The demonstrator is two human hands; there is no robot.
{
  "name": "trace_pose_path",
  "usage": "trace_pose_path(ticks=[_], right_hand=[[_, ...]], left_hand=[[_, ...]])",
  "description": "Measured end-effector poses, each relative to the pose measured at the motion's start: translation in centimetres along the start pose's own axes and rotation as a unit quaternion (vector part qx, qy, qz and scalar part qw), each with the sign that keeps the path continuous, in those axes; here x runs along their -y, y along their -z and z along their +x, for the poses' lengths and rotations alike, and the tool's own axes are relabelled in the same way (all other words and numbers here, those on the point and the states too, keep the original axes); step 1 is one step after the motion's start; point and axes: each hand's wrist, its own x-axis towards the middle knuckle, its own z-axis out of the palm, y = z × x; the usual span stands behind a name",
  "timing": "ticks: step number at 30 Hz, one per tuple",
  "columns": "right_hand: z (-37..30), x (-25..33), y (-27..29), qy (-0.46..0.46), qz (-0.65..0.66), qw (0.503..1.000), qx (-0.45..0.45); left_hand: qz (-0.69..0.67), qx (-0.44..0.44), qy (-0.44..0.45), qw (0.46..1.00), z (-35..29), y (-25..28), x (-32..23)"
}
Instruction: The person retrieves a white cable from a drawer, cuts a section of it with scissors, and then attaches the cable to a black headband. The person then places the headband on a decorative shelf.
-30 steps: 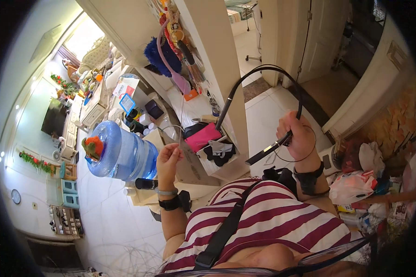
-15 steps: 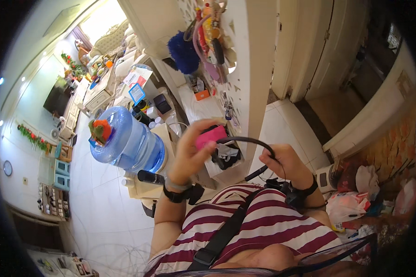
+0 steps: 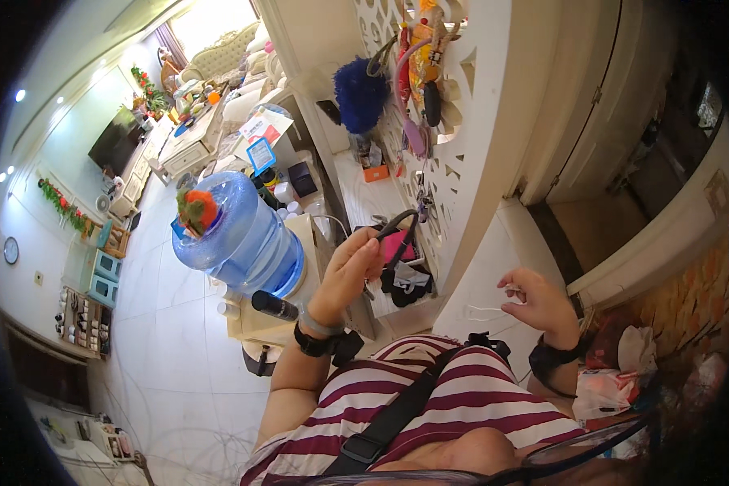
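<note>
My left hand [image 3: 351, 271] is closed on a black curved band [image 3: 414, 219], which looks like a headband. The band arches up from my fingers and bends down in front of a low shelf [image 3: 364, 194]. Off to the right, my right hand [image 3: 543, 304] is raised with thumb and fingers apart. A thin white loop [image 3: 484, 309] shows beside its thumb; whether it touches the hand I cannot tell. Behind the band, a pink item [image 3: 394, 245] and dark and grey cloth [image 3: 409, 279] lie in a small box.
Left of my left hand stands a large blue water bottle [image 3: 247, 235] on a cream cabinet [image 3: 304, 243], with a black bottle [image 3: 274, 305] near it. A white lattice screen [image 3: 454, 146] carries hanging items and a blue fluffy duster [image 3: 360, 95]. Bags [image 3: 603, 393] lie at lower right.
My right hand has let go of the band and moved right and down, its fingers spreading. My left hand still holds the band and has shifted slightly right. The whole view has turned somewhat.
</note>
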Motion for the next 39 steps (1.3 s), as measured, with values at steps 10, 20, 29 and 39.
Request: trace_pose_path(ticks=[10, 20, 29, 39], right_hand=[[5.3, 5.3, -4.7, 0.035, 0.371, 0.923, 0.1], [5.5, 8.0, -3.4, 0.194, 0.09, 0.969, -0.127], [7.4, 6.6, -3.9, 0.109, 0.243, 0.963, 0.037], [7.6, 7.5, -3.9, 0.081, 0.269, 0.958, 0.049]], left_hand=[[0.404, 0.031, -0.207, 0.89, -0.5, -2.1, -2.1], [0.329, -0.037, -0.284, 0.9, -1.8, -1.6, -1.9], [0.451, -0.164, -0.429, 0.765, -0.8, -0.5, -0.8], [0.521, -0.085, -0.34, 0.779, 0.6, -1.9, -0.8]])
